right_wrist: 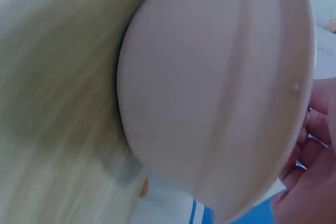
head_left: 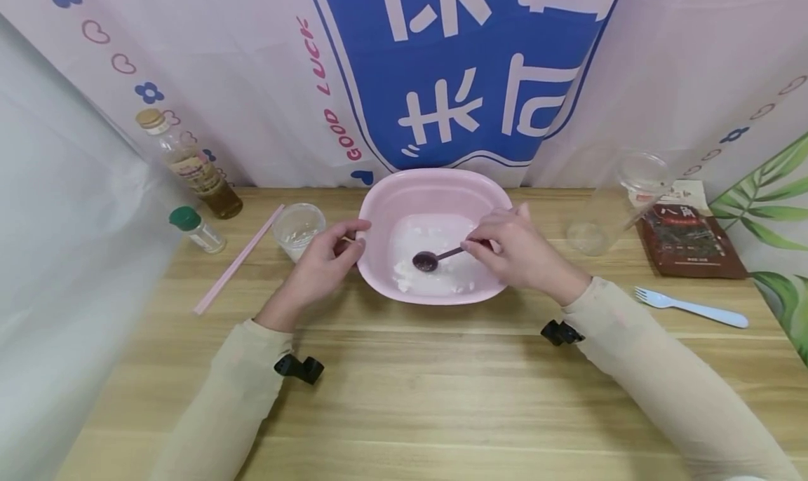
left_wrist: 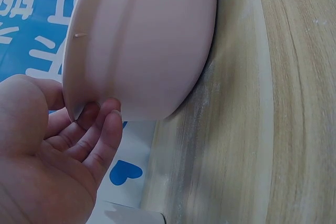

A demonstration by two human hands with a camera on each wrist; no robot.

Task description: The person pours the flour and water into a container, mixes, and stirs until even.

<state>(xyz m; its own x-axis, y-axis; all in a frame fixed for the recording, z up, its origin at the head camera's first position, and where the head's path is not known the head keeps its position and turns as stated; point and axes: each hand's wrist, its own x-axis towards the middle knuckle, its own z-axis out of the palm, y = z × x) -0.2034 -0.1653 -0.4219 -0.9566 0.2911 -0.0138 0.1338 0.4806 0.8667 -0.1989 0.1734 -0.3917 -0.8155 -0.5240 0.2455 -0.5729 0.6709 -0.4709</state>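
The pink smooth plastic basin (head_left: 435, 193) looks softly glossy; under it the pale wooden table (head_left: 404, 383) shows matt grain; right of the basin lies a glossy light-blue plastic fork (head_left: 691, 307)

Head view: bright, even, diffuse light, seemingly from overhead. Shadows soft and short, lying just beside the pink basin (head_left: 435, 193) and under the forearms on the wooden table (head_left: 404, 397). Mild sheen on the clear jar (head_left: 621, 200), far right. Strong wide-angle bending at left and right edges; centre sharp.

Left wrist view: well lit, wood grain crisp; the left hand (left_wrist: 47, 156), very near the lens, slightly soft.

Right wrist view: heavy motion blur throughout, table streaked, edges smeared, colours washed out.
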